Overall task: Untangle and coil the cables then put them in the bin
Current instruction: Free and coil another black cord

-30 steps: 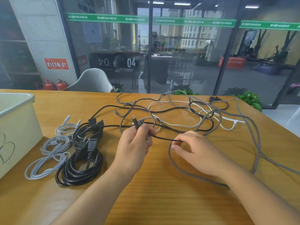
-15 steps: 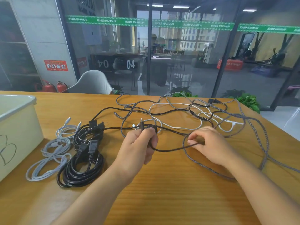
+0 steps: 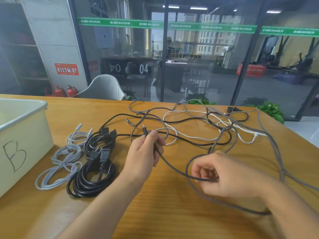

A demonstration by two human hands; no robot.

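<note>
On the wooden table (image 3: 172,213), the left hand (image 3: 145,154) grips a dark braided cable (image 3: 172,167) near its end, fingers curled round it so that the plug (image 3: 144,129) sticks up above the knuckles. From there the cable sags across the table to the right hand (image 3: 222,175), which pinches it between thumb and curled fingers, low and near the table's front. A loop of the same braided cable arcs around the right hand and passes under the wrist.

Behind both hands lies the tangle of cables (image 3: 198,125): black, white and grey-braided leads crossing one another over the far half of the table, with a grey braided cable (image 3: 276,149) trailing down the right side toward the edge.

Left of the left hand sit cables already coiled: a thick black power cord bundle (image 3: 91,180) with its plugs on top, a second smaller black coil (image 3: 98,140) just behind it, and pale grey cables (image 3: 58,168) looped beside them, nearer the bin.

At the left edge stands the cream plastic bin (image 3: 25,135), marked with a hand-drawn letter B on its side; what lies inside it cannot be seen.

Beyond the table stand a grey chair (image 3: 103,87) and two red fire extinguishers (image 3: 65,91) before a glass wall.
</note>
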